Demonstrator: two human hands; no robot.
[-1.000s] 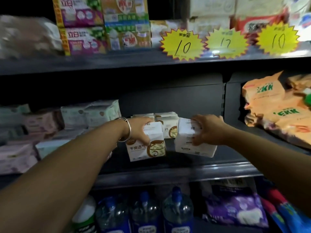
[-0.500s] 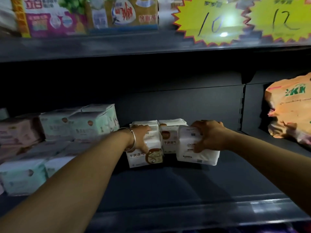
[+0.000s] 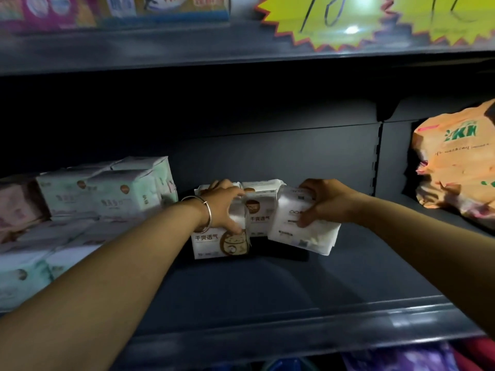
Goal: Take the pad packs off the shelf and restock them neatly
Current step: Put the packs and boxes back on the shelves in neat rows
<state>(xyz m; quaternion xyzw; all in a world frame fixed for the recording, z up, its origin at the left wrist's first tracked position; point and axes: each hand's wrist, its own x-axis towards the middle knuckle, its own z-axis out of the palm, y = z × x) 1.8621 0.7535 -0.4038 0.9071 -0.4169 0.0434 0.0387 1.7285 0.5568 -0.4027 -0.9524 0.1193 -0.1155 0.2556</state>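
— Which step is this?

— Restocking, I'd judge. The left hand [image 3: 223, 210] curls its grip over the front pad pack [image 3: 219, 243], standing on the dark shelf [image 3: 267, 295]. The right hand [image 3: 325, 203] pinches a white pack [image 3: 300, 228], tilted, its near edge raised off the shelf.

— Next?

— Probably setting that pack down square beside the 2 packs behind [image 3: 261, 210].

— Anything else there?

— Pale green packs [image 3: 112, 188] stacked left, an orange bag [image 3: 455, 162] right.
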